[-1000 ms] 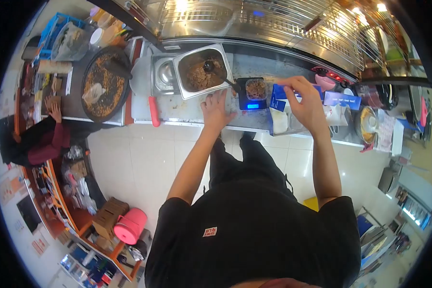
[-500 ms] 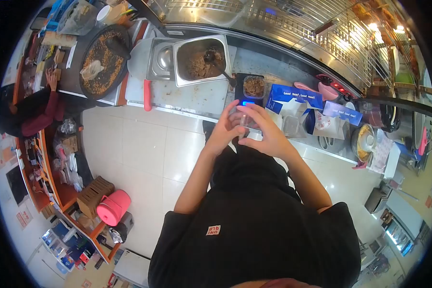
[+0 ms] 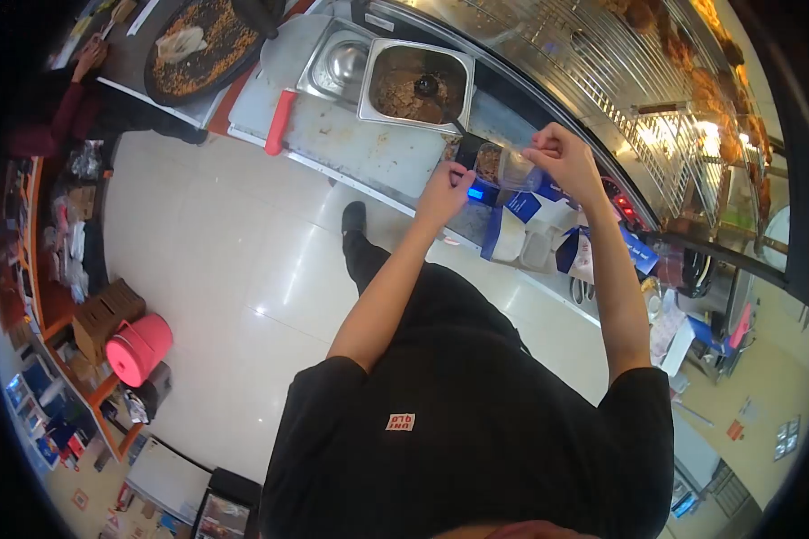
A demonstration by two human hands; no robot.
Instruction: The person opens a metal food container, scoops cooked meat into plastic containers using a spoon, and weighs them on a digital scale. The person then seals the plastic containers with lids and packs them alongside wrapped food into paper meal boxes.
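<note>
A clear lid (image 3: 517, 171) is tilted over the right side of a small plastic tub (image 3: 488, 163) of brown minced food. My right hand (image 3: 566, 162) pinches the lid's upper right edge. The tub stands on a black scale (image 3: 478, 192) with a lit blue display. At the tub's left, my left hand (image 3: 445, 191) has its fingers closed near the rim; whether they hold anything is too small to tell. Up and left of it is a steel pan (image 3: 413, 81) of the same brown food, with a black-handled ladle (image 3: 442, 112) in it.
Blue and white boxes (image 3: 535, 211) and a clear container (image 3: 537, 250) lie right of the scale. A red-handled tool (image 3: 280, 122) rests at the counter's left. A co-worker's hand (image 3: 90, 56) is at the far left, near a large dark pan (image 3: 208, 54).
My hands have moved from in front of the counter up to the tub and spread apart. The lid is now over the tub's right side. The view has turned and shifted.
</note>
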